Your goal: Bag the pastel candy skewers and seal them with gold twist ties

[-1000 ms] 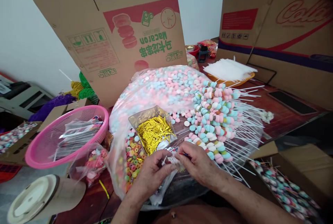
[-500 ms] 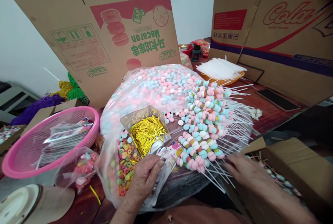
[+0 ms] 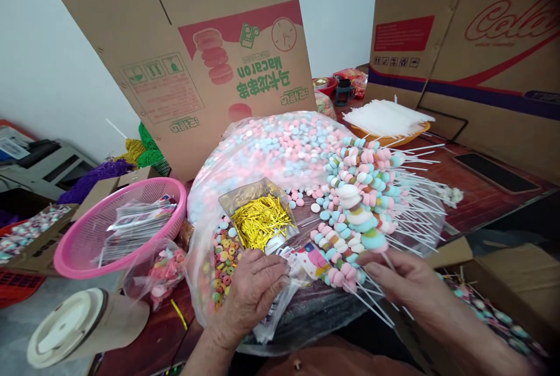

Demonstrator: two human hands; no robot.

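Note:
My right hand [image 3: 400, 274] pinches the stick of a candy skewer [image 3: 371, 239], tilted up over the pile, with pink, blue, green and white soft candies threaded on it. Below and behind it lies a heap of similar skewers [image 3: 345, 181], their white sticks pointing right. My left hand [image 3: 258, 285] has its fingers closed on the edge of a clear printed plastic bag [image 3: 308, 259], part of a stack lying in front of me. Just beyond that hand stands a clear tray of gold twist ties [image 3: 260, 221]. Coloured candy rings [image 3: 225, 265] lie beside it.
A large clear sack of pastel candies [image 3: 271, 148] fills the middle. On the left are a pink basket [image 3: 65, 262] of packaged skewers and a lidded cup [image 3: 70, 329]. White sticks [image 3: 389, 118], a phone [image 3: 496, 172] and cardboard boxes [image 3: 516, 271] are on the right.
My right hand has taken hold of one skewer and lifted it off the pile. The left hand's fingers have shifted over the bag's edge. The whole view has swung a little left.

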